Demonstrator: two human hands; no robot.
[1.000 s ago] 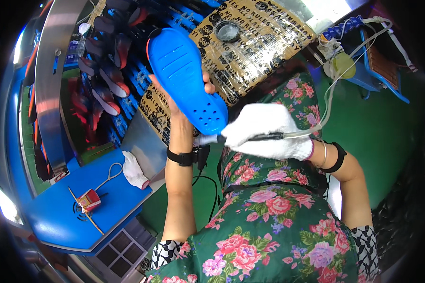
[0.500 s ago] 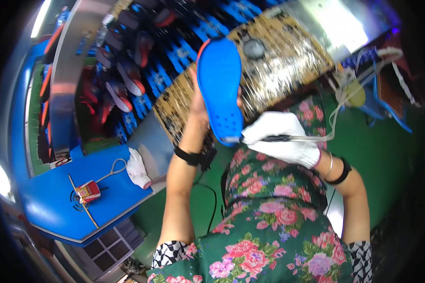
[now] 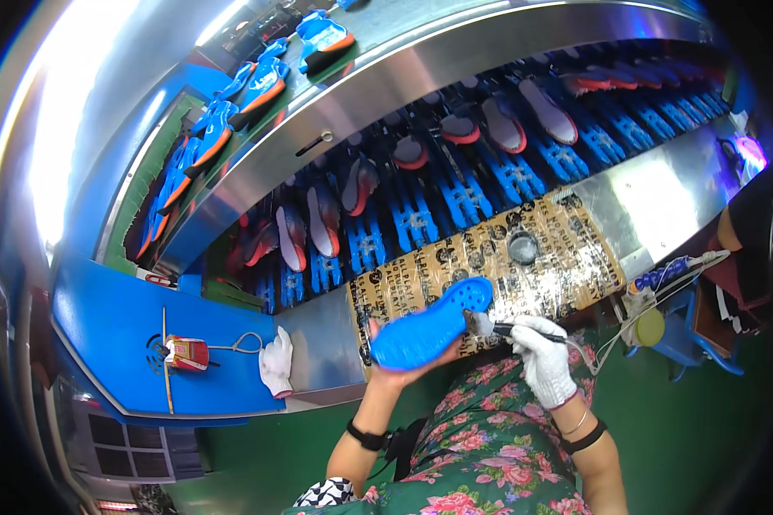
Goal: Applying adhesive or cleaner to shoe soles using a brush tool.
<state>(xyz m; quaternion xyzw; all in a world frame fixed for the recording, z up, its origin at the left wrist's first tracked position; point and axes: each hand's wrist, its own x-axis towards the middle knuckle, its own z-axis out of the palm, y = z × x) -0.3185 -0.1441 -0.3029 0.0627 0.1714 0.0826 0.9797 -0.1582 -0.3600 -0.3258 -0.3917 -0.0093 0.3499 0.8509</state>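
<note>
A bright blue shoe sole [image 3: 416, 339], with small round holes at its narrower end, lies tilted in my bare left hand [image 3: 412, 371]. The fingers wrap its underside and edge, partly hidden beneath it. My right hand [image 3: 543, 360], in a white glove, grips a slim brush [image 3: 528, 332] with a black handle and a thin pale tube trailing off it. Its pale, flat tip points at the holed end of the sole and sits right by its edge; whether it touches, I cannot tell.
Beyond the sole is a bench covered in brown tape [image 3: 567, 245], with a round clear dish [image 3: 522, 248] on it. Behind runs a rack of blue holders with shoes [image 3: 548, 112]. At left, a blue table [image 3: 103, 343] bears a red box [image 3: 186, 353] and white glove [image 3: 276, 363].
The view has swung up and shows more of the rack. The sole has turned from upright to slanting, its holed end now toward the upper right. The brush has gone with that end.
</note>
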